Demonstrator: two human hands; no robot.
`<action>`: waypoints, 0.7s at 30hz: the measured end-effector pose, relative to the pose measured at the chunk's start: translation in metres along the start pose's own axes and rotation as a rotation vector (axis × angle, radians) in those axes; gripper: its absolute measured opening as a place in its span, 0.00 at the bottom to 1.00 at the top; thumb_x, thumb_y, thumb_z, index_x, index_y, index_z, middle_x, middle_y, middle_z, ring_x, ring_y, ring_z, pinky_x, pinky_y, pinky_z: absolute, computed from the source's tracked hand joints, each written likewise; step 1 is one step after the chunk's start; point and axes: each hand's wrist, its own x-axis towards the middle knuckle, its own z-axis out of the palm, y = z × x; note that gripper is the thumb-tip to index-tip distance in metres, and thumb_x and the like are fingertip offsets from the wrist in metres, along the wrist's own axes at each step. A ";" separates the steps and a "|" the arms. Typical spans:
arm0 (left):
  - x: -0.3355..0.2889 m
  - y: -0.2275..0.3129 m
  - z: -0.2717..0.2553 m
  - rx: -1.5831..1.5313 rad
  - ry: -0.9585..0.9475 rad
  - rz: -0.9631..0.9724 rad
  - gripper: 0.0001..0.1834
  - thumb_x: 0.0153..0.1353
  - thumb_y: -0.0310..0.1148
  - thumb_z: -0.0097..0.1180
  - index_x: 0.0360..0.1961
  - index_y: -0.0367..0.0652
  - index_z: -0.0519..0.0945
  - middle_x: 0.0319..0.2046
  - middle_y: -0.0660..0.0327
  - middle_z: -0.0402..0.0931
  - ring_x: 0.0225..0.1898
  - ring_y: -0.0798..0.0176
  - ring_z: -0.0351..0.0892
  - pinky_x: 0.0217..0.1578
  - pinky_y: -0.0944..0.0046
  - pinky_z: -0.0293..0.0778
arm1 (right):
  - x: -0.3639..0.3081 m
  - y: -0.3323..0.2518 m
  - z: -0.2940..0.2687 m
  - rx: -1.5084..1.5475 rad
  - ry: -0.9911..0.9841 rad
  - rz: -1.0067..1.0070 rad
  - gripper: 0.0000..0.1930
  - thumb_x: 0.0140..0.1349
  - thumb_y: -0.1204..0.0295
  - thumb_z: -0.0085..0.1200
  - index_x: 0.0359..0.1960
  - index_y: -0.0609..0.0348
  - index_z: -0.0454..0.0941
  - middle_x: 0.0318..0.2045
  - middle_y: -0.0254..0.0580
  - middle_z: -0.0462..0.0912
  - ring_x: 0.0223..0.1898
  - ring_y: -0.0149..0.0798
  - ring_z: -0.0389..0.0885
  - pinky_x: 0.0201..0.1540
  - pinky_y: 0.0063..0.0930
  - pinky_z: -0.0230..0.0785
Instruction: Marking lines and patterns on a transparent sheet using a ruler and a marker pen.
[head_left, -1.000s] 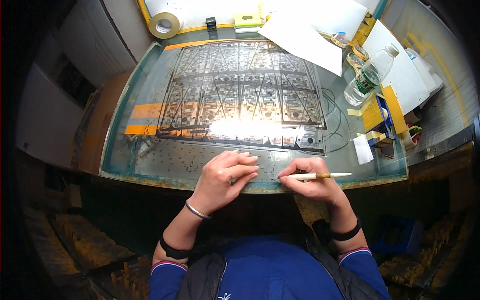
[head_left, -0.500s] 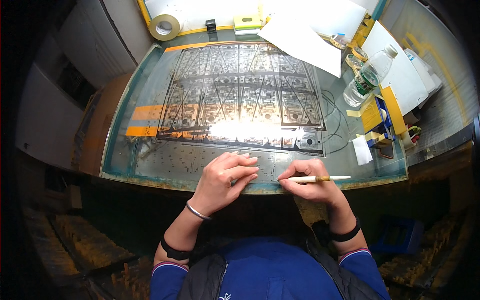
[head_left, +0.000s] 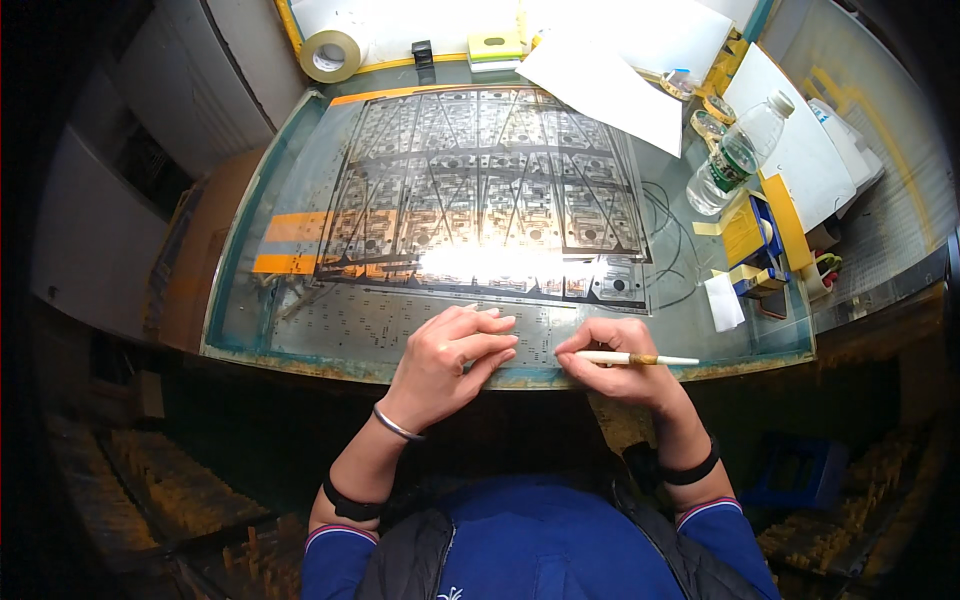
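My right hand (head_left: pixel 618 365) pinches a slim white pen-like tool with a brownish band (head_left: pixel 640 359) near the table's front edge. The tool's rear end points right; its working tip is hidden by my fingers. To its left, my left hand (head_left: pixel 452 358) rests on its side at the front edge, fingers loosely bent and apart, with nothing seen in them. Beneath and beyond both hands lies a clear film sheet printed with dark circuit-like patterns (head_left: pixel 455 190). Its near strip carries rows of small dark marks (head_left: pixel 385 318), and a bright glare covers part of the printed area.
Orange strips (head_left: pixel 290 225) lie at the left of the glass-topped table (head_left: pixel 237 285). Behind are a tape roll (head_left: pixel 329 56) and a white paper sheet (head_left: pixel 610 85). On the right stand a water bottle (head_left: pixel 735 160), a yellow-and-blue box (head_left: pixel 752 230) and a folded white paper (head_left: pixel 723 302).
The white tool's rear end has dipped slightly and shifted a little left in my right hand. My left hand stays in place.
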 end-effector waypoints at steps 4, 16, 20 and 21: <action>-0.001 0.000 0.000 -0.003 0.001 -0.003 0.08 0.53 0.27 0.68 0.36 0.42 0.87 0.42 0.59 0.85 0.47 0.53 0.83 0.54 0.54 0.75 | 0.001 -0.003 0.001 -0.026 0.043 -0.008 0.06 0.57 0.72 0.65 0.32 0.61 0.85 0.24 0.42 0.85 0.25 0.31 0.83 0.29 0.25 0.73; 0.000 0.000 0.000 -0.001 0.001 -0.003 0.08 0.53 0.27 0.69 0.36 0.42 0.87 0.42 0.59 0.85 0.47 0.54 0.83 0.53 0.56 0.76 | 0.002 -0.003 0.003 -0.060 0.048 -0.046 0.05 0.56 0.73 0.64 0.31 0.60 0.85 0.23 0.42 0.85 0.26 0.33 0.85 0.30 0.25 0.74; 0.000 0.000 0.000 -0.001 0.001 -0.002 0.08 0.53 0.26 0.69 0.36 0.42 0.87 0.42 0.59 0.85 0.47 0.54 0.83 0.52 0.56 0.76 | 0.002 -0.004 0.000 -0.016 -0.002 -0.014 0.05 0.56 0.73 0.64 0.31 0.61 0.85 0.23 0.42 0.85 0.26 0.32 0.85 0.30 0.25 0.73; 0.000 0.000 0.000 0.000 -0.001 -0.002 0.08 0.53 0.26 0.69 0.36 0.42 0.87 0.42 0.59 0.85 0.47 0.54 0.83 0.52 0.56 0.76 | 0.003 -0.005 0.002 -0.036 0.030 -0.001 0.05 0.56 0.73 0.64 0.31 0.61 0.85 0.23 0.42 0.85 0.26 0.32 0.85 0.30 0.25 0.73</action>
